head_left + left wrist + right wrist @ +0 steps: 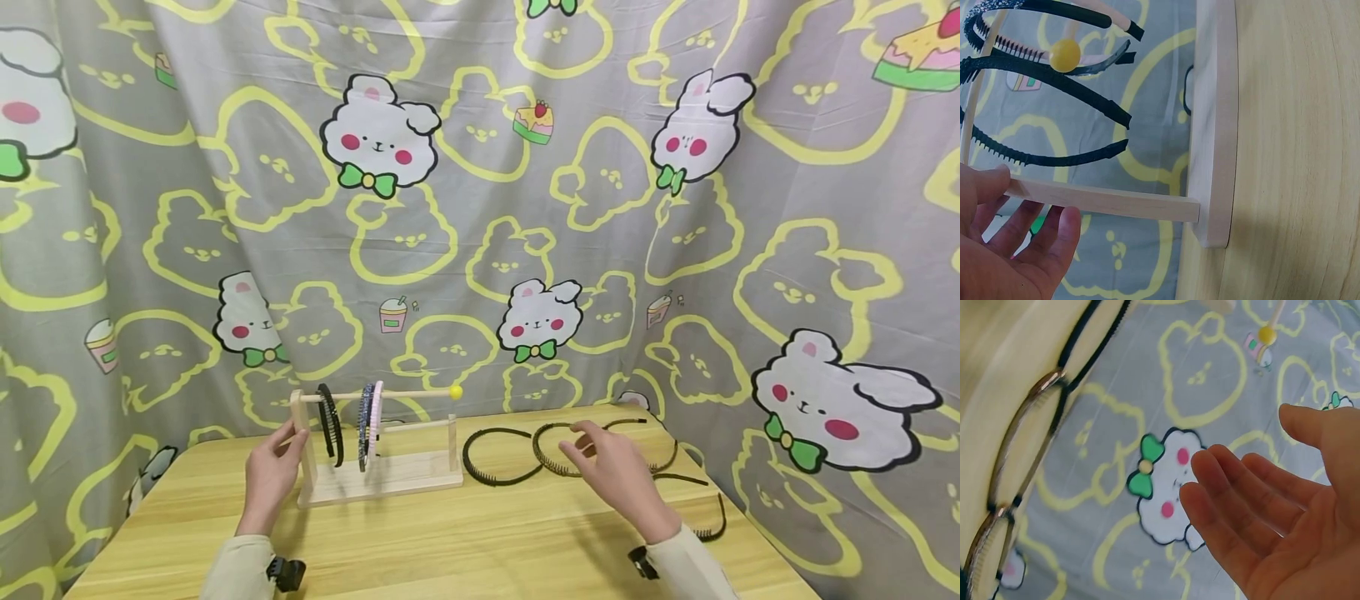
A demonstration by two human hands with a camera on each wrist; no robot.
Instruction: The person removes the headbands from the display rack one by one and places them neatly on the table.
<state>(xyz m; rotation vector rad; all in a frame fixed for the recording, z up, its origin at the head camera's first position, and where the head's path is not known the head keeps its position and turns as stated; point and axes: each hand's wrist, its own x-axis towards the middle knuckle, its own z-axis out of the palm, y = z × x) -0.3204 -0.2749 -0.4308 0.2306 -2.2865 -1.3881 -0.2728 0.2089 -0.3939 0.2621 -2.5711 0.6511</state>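
Observation:
My left hand grips the upright post of a wooden headband rack, thumb on one side and fingers on the other. On the rack's upper bar hang black headbands, a blue speckled one and a pink one. A yellow ball caps the bar's right end. My right hand is over the dark headbands on the table, palm and fingers relaxed, holding nothing. Beneath and left of it are a toothed headband and another dark headband.
More dark headbands lie to the right, including a thin one and one near the table's right edge. The light wooden table backs onto a grey patterned curtain, which also hangs along both sides.

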